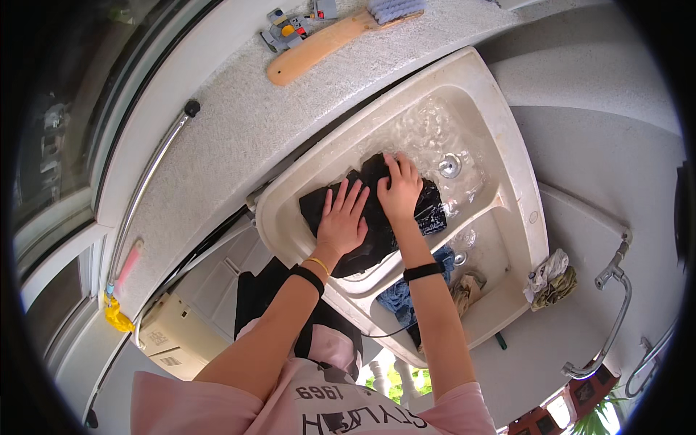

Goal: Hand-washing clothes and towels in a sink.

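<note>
A wet black cloth [375, 223] lies spread in the left basin of a two-basin sink [288, 239], which holds rippling water. My left hand [342, 217] rests flat on the cloth with its fingers apart. Farther along the cloth, my right hand [401, 190] presses with bent fingers on its upper part; whether it pinches any fabric cannot be told. A metal drain [449, 165] shows under the water to the right of that hand. Beneath my right forearm, the second basin contains blue denim cloth [399, 299] and a beige cloth [466, 291].
A wooden-handled scrub brush [321, 51] and small grey plastic pieces [287, 31] lie on the rough ledge. Balled cloths [552, 280] sit on the sink's right rim. A wall tap [611, 277] extends at right. A metal pole [152, 168] lies along the window side.
</note>
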{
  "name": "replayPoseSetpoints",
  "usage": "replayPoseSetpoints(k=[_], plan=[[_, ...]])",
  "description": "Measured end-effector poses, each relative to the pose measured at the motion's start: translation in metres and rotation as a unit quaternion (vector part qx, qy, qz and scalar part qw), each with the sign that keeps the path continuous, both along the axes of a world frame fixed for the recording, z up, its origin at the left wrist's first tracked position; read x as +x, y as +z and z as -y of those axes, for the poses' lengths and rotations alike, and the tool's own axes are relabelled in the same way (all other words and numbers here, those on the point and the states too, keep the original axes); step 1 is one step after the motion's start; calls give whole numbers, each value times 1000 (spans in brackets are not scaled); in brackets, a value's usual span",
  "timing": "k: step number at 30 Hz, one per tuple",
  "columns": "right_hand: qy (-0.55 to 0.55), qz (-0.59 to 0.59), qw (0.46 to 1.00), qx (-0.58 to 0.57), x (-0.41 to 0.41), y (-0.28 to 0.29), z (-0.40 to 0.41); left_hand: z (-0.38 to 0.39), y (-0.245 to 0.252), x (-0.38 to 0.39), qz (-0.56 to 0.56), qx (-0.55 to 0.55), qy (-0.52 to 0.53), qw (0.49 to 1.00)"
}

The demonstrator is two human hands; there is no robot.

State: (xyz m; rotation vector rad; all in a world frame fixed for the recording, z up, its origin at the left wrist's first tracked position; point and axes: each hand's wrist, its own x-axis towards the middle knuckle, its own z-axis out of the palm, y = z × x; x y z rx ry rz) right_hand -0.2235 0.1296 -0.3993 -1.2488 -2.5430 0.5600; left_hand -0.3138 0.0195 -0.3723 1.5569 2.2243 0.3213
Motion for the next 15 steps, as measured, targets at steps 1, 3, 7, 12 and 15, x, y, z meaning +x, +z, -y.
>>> replayPoseSetpoints(k=[1,3,7,12,15], plan=[[5,18,1000,-16,8,5,25,2,-8,0,7,8,4,1000],[-8,-21,1000,-20,19,8,37,3,-8,2,14,12,-1,1000],[-40,-26,996,73,21,-11,3,-1,5,13,36,1,-13,999],[3,-9,998,56,11,-21,-14,0,3,11,17,-15,2,1000],[97,19,994,43,3,-27,-36,5,-2,6,12,-18,11,1000]])
